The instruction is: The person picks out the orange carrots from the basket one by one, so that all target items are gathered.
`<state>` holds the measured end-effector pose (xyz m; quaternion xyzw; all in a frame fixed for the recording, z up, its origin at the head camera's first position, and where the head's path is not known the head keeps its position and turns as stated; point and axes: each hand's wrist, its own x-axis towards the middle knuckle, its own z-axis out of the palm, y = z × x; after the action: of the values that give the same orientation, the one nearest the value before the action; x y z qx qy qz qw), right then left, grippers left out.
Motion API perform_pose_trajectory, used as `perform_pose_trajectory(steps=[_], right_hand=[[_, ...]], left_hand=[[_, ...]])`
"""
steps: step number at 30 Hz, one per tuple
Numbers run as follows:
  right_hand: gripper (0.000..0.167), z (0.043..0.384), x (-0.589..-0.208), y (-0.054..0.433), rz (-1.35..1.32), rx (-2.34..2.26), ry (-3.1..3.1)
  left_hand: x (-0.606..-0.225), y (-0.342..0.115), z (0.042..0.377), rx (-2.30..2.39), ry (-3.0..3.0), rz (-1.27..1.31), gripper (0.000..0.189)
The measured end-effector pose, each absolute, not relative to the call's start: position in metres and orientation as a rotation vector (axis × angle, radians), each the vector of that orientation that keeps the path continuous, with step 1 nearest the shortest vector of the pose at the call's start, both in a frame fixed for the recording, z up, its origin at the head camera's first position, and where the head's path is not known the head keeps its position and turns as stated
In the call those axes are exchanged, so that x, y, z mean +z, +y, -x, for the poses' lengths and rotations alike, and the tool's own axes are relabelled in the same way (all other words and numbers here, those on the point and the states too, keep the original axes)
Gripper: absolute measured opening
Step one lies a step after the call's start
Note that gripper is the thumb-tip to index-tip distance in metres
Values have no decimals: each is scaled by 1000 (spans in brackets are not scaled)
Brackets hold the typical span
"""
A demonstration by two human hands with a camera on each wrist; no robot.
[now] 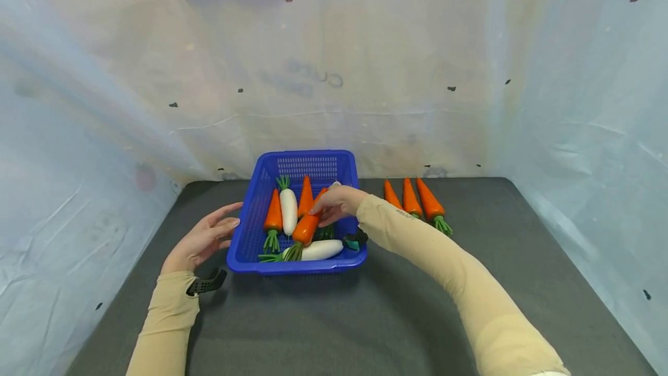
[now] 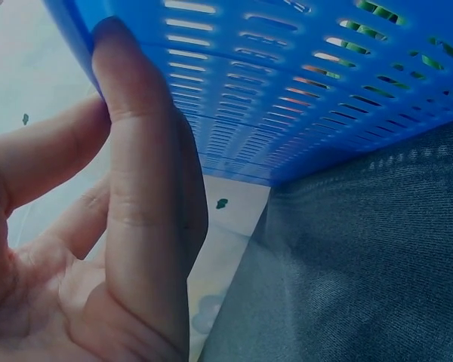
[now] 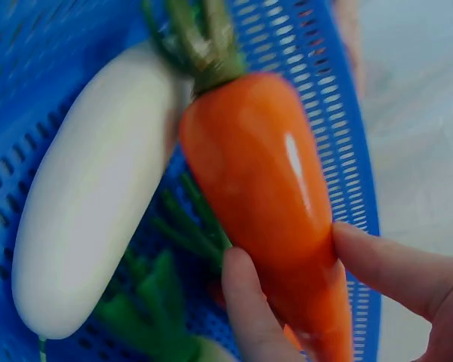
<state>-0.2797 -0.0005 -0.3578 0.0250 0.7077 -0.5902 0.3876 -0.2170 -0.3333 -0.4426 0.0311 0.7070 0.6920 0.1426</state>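
My right hand [image 1: 340, 203] pinches an orange carrot [image 1: 306, 228] between thumb and fingers, inside a blue plastic basket [image 1: 297, 268]. In the right wrist view the carrot [image 3: 249, 158] slants with its green stem end away from the hand. Beside it lies a white radish [image 3: 98, 188], which shows along the near side of the basket in the head view. Another white radish [image 1: 289, 212] and two more carrots, one at the left [image 1: 273, 213] and one farther back [image 1: 305, 197], lie inside. Fairly straight fingers of my left hand [image 1: 203, 241] touch the basket's left rim.
Three carrots lie on the dark grey table [image 1: 334, 329] right of the basket, the outermost carrot [image 1: 430, 201] showing its green stem. My right forearm [image 1: 443, 266] passes in front of them. Pale sheeting [image 1: 391, 74] stands behind and on both sides.
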Motion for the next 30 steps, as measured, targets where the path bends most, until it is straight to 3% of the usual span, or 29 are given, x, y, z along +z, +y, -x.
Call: perform_pose_trajectory(steps=[5,12,21,24,30], right_hand=[[56,305,-374,-9,-80,-1532,1764],[59,307,-371,-2,-19,-1523,1739],[83,306,-364,7,134,-1629,1551],[79,306,-359,12,148,-1656,1548],[56,305,-345,32,210,-1708,1578]], left_hand=[[-443,-334,217,1997,2027,-56,60],[-442,-334,216,2001,2029,-108,61],[-443,-333,217,2011,2015,-114,59],[-443,-333,217,2015,2016,-120,58],[-443,-333,216,2018,2016,-95,58]])
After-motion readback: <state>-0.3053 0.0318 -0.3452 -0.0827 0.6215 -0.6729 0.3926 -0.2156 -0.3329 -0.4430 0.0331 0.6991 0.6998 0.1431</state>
